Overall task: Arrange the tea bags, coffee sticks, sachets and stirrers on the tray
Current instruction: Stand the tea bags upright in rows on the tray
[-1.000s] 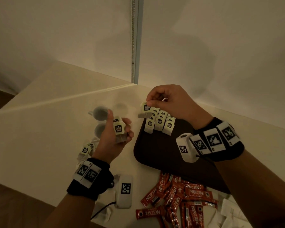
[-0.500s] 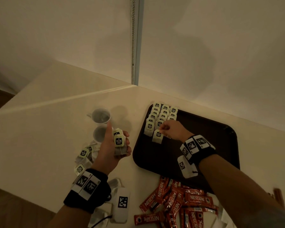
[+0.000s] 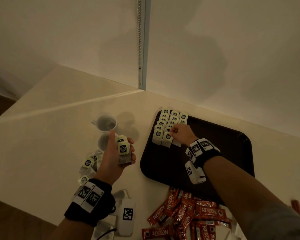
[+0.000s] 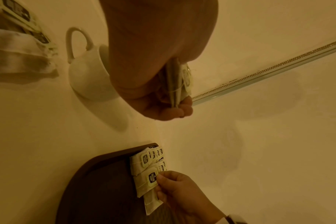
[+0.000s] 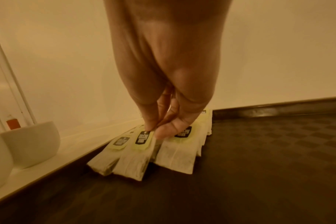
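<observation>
Left hand: the left hand (image 3: pixel 117 151) is above the surface (image 3: pixel 50 135), left of the tray. Its fingers are curled round a small bundle of tea bags (image 3: pixel 123 149), with the thumb on one side and the fingertips on the other.
Right hand: the right hand (image 3: pixel 180 134) is low over the far left corner of the tray. In the right wrist view the thumb and one finger pinch the label (image 5: pixel 143 139) of the front bag in the middle row; the other fingers are bent.
Tray: the dark tray (image 3: pixel 215 153) lies on the surface, close to the wall.
Rows: the tea bags on the tray (image 3: pixel 170 123) lie in three rows that overlap like roof tiles, labels up, in the far left corner. The front bags of the rows touch each other side by side.
Loose tea bags: some more tea bags (image 3: pixel 88 163) lie in a heap on the surface, behind the left hand.
Coffee sticks: the red coffee sticks (image 3: pixel 189 215) lie in a loose pile on the surface, just before the near edge of the tray, not on it.
Cups: two white cups (image 3: pixel 106 123) stand on the surface, left of the tray; the nearer one is partly hidden by the left hand.
Sachets and stirrers: some white paper lies beside the coffee sticks, but I cannot tell what it is.
</observation>
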Action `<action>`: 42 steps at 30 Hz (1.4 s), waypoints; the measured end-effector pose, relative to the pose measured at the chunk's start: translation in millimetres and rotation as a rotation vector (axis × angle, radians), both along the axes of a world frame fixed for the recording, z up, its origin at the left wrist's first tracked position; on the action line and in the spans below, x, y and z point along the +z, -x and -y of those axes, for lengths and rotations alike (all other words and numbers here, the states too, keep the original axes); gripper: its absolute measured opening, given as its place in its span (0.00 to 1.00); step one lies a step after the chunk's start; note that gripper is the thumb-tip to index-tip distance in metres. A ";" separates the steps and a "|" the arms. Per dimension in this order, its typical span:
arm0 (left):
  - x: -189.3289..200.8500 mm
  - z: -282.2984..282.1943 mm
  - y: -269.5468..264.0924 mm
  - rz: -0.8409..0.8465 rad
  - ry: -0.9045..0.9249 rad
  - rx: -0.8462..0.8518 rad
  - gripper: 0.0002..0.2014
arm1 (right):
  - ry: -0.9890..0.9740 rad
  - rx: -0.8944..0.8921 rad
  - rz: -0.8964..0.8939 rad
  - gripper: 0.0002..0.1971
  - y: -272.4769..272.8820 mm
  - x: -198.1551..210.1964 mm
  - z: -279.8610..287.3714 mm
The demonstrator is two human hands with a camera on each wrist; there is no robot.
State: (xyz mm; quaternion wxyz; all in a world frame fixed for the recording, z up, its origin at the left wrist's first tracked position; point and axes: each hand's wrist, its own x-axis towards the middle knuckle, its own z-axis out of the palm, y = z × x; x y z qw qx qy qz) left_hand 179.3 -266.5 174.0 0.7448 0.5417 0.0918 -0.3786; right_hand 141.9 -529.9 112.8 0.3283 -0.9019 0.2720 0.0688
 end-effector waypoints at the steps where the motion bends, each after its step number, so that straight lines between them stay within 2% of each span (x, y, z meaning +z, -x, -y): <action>1: 0.2 0.2 -0.7 0.000 0.001 0.001 0.33 | 0.006 0.000 0.003 0.05 -0.9 -0.4 -0.3; 7: -2.3 1.0 -3.2 -0.009 0.018 0.005 0.34 | 0.040 -0.012 0.011 0.06 -2.8 -0.2 -0.7; 10: 1.8 4.1 -3.5 -0.012 0.047 0.014 0.36 | 0.012 -0.027 0.111 0.10 -4.2 21.2 -13.3; 12: 7.5 9.7 -5.3 -0.010 0.063 0.018 0.37 | -0.155 0.059 0.237 0.12 -5.8 51.2 -35.0; 15: 19.2 21.3 -8.6 -0.019 0.073 0.031 0.38 | -0.334 0.326 0.322 0.11 -4.8 95.9 -72.6; 18: 31.3 29.6 -10.0 -0.007 0.123 0.014 0.39 | -0.297 0.443 0.372 0.10 -7.5 114.7 -88.8; 24: 44.3 28.3 -16.4 0.135 0.195 -0.012 0.39 | -0.261 0.469 0.468 0.06 -14.0 134.4 -89.8; 26: 51.0 26.4 -16.7 0.193 0.186 -0.008 0.33 | -0.257 0.429 0.521 0.08 -15.9 144.2 -86.3; 30: 62.1 24.2 -17.1 0.454 0.051 -0.001 0.07 | -0.148 0.449 0.612 0.08 -17.2 164.1 -83.0; 32: 64.6 24.2 -17.2 0.546 0.015 0.000 0.02 | -0.107 0.471 0.642 0.08 -15.6 172.8 -83.6; 35: 64.6 25.4 -18.4 0.631 0.007 0.025 0.05 | -0.029 0.479 0.693 0.07 -11.8 182.7 -86.5; 38: 62.3 25.8 -18.9 0.706 0.023 0.032 0.16 | -0.001 0.486 0.720 0.06 -7.3 188.1 -90.1; 42: 62.3 23.8 -17.7 0.717 0.041 0.052 0.20 | -0.018 0.461 0.744 0.06 -3.8 190.0 -90.1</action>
